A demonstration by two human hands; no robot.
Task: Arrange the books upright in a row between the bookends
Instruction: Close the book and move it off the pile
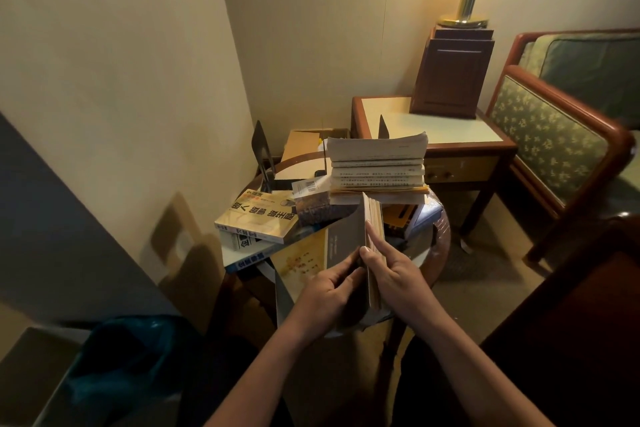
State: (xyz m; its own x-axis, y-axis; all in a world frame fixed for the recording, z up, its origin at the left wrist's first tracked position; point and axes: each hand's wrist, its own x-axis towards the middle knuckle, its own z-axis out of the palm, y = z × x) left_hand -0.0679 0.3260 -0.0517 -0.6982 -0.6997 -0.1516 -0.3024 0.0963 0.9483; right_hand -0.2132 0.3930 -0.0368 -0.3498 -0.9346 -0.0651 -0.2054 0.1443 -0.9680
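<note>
Book (346,239) upright, left hand (329,288), right hand (391,270) holding

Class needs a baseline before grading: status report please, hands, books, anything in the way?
Left hand and right hand both grip one book, stood on edge. Other books lie flat, no row yet. Flat stack covers most of right bookend.

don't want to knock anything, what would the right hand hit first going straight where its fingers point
The right hand would probably meet the stack of flat books beyond the upright book it holds; depth unclear.
</note>
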